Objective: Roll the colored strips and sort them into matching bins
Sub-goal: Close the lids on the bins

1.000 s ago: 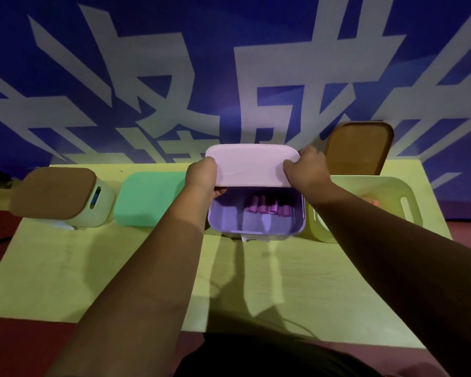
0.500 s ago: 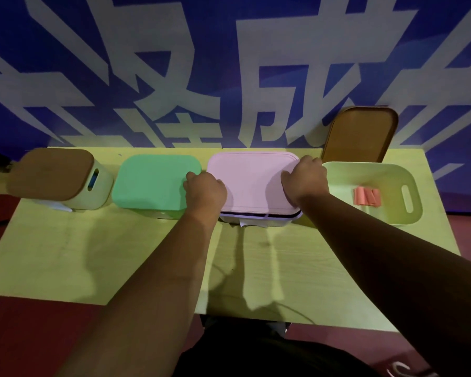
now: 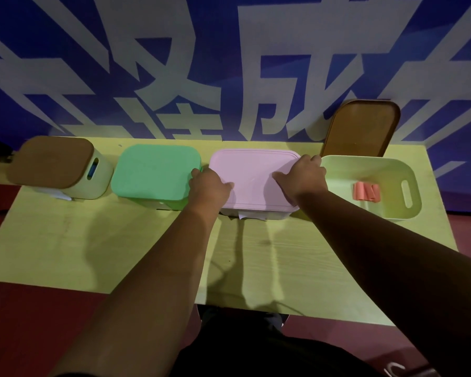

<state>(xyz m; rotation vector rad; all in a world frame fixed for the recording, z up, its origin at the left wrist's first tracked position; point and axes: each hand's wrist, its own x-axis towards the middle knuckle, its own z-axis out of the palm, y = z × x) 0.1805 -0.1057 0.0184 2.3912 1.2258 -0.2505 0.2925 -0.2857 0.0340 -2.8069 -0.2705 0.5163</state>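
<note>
The pink lid point(image 3: 253, 178) lies flat on the purple bin at the middle of the table's far edge. My left hand point(image 3: 210, 186) presses its left edge and my right hand point(image 3: 302, 175) presses its right edge. Left of it stands a green bin with its green lid point(image 3: 155, 170) on. At the right, an open pale green bin point(image 3: 386, 213) holds rolled orange strips point(image 3: 366, 191). The purple rolls inside the closed bin are hidden.
A cream bin with a brown lid point(image 3: 52, 161) stands at the far left. Another brown lid point(image 3: 362, 129) leans upright against the blue banner behind the open bin. The yellow table point(image 3: 93, 248) ends at a red floor.
The pink lid was held tilted above the open purple bin; now it sits flat on the bin and both hands rest on its edges.
</note>
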